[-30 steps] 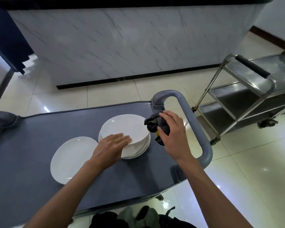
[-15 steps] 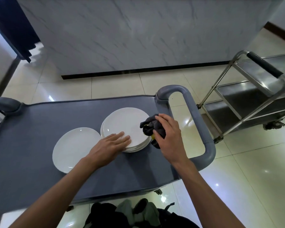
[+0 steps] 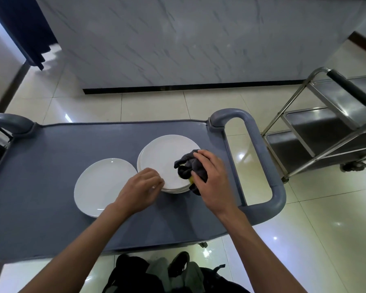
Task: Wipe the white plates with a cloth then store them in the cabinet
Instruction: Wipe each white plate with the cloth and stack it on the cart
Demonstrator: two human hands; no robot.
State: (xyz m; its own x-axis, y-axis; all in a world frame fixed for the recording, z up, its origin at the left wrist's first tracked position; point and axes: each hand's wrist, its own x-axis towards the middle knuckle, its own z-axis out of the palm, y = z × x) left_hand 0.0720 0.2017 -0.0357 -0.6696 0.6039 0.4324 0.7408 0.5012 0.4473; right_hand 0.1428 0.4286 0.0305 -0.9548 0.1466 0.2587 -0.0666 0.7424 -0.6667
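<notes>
Head view looks down on a stack of white plates (image 3: 163,157) just right of the frame's centre, resting on the grey top of a plastic service cart (image 3: 51,166); a single white plate (image 3: 101,185) lies flat just left of the stack, its rim close beside the stack's, whether they touch I cannot tell. A dark grey cloth (image 3: 188,166), bunched, with a small patch of yellow showing beneath it, sits on the right edge of the top plate; the right hand (image 3: 211,178) grips it, fingers curled over the bundle, and holds it against the plate. The left hand (image 3: 142,187) comes in from the lower left, its fingers curled and its fingertips at the stack's near-left rim, over the edge of the plates; whether it actually pinches the rim I cannot tell, as the fingers are blurred. Both forearms reach up from the bottom of the frame.

The cart's looped grey handle (image 3: 260,157) stands to the right of the stack; a second handle shows at the far left edge. A stainless steel trolley (image 3: 325,127) with a black grip stands on the glossy tiled floor at the right; a marble-patterned counter front (image 3: 178,39) fills the top of the frame; dark fabric lies at the bottom centre, below the cart.
</notes>
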